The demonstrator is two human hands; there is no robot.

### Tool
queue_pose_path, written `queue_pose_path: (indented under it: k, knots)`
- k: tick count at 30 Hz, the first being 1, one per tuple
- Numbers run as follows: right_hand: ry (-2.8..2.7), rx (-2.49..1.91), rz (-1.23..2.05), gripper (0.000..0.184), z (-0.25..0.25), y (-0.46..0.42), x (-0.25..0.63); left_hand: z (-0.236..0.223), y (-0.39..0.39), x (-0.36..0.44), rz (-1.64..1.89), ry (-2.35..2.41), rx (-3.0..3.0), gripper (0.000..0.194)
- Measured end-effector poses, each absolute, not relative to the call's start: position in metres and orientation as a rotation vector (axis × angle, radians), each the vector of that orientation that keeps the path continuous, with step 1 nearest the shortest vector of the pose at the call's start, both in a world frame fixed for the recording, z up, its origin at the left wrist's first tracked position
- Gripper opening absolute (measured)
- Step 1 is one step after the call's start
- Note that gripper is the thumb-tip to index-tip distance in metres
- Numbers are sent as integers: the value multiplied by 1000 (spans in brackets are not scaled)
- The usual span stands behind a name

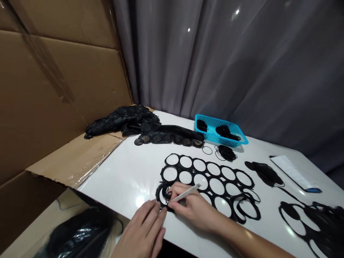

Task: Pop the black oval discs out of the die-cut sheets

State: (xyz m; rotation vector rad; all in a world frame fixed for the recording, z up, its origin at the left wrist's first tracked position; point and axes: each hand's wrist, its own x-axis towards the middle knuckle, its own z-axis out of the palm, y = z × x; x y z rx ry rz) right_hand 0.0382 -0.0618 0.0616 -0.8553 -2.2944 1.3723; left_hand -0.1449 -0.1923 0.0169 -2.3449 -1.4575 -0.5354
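Note:
A black rubbery sheet [219,172] with rows of large round holes lies flat on the white table. My right hand [192,208] pinches a slim white pen-like tool [188,191], its lower tip hidden by my fingers, over the sheet's near left corner. Beside that corner, a loose curl of black material [167,191] sits by my right fingertips. My left hand [145,227] rests at the table's front edge with its fingers stretched out, fingertips touching the sheet's corner and close to the right hand.
A blue basket [236,142] holding black pieces stands at the back. Black rings [227,153] lie before it, and stacked perforated strips [172,134] to its left. More black material [326,222] and a white notepad [294,172] are at right. Cardboard [53,161] walls the left.

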Motion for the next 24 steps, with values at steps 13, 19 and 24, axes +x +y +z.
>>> queue_pose_path:
  k: [13,19,24]
  knots:
    - [-2477,-806,512,15,57,-18,44,11,-190,-144,-574,-1462,-2360,34]
    - [-2170,-1189,596,24,70,31,77,16,-186,-154,-567,-1423,-2408,33]
    - [-2167,-1125,1047,23,68,-22,89,28,-177,-134,-623,-1351,-2382,33]
